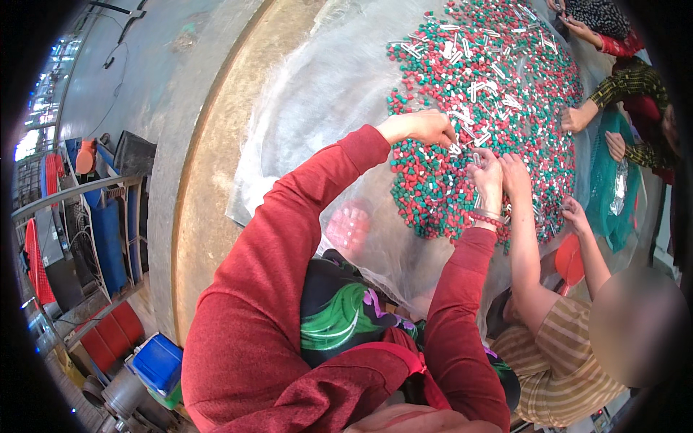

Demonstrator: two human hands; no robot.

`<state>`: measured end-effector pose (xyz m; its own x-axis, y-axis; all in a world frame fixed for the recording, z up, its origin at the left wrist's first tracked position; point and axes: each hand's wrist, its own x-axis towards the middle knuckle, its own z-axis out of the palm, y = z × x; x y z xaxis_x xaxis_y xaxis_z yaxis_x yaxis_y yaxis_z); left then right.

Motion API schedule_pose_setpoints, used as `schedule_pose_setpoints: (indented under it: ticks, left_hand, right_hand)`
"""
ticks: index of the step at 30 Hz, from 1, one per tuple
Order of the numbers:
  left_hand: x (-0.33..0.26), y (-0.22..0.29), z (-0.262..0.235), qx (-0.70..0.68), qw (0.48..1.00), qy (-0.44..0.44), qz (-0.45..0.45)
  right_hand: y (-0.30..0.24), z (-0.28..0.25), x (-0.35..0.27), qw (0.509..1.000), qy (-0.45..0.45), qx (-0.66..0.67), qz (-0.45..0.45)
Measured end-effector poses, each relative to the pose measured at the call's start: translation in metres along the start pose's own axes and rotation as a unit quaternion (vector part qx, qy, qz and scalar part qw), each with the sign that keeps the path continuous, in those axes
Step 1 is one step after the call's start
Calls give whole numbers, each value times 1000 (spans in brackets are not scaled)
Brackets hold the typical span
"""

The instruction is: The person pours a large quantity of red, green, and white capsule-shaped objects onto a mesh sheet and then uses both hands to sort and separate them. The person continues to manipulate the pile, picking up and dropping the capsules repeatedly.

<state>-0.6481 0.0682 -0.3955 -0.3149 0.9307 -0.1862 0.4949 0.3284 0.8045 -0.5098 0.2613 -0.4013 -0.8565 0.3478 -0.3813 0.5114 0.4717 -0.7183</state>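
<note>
A large heap of small red, green and white plastic pieces [498, 94] lies on a clear plastic sheet [325, 94] over a round table. My left hand [427, 127], in a red sleeve, reaches into the near edge of the heap with fingers pinched among white pieces. My right hand [486, 177], with a red bead bracelet at the wrist, is raised over the heap and pinches a thin white piece. Just what my left hand grips is too small to tell.
A person in a striped shirt [559, 353] works at my right, their hands [514, 173] in the heap beside mine. Other people's hands [577, 117] reach in from the far right. The table's wooden rim [209, 166] curves at left; a blue crate [157, 362] and racks stand on the floor.
</note>
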Motion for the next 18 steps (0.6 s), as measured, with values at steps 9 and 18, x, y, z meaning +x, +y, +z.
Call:
schedule_pose_setpoints:
  ticks: [9,18]
  left_hand:
    - [-20,18,-14,-152,988,29,11]
    - [-13,18,-2,-211,959,188,21]
  right_hand:
    - [-13,23,19,995,48,55,-69]
    - [-63,27,-9,919,-23,390,-47]
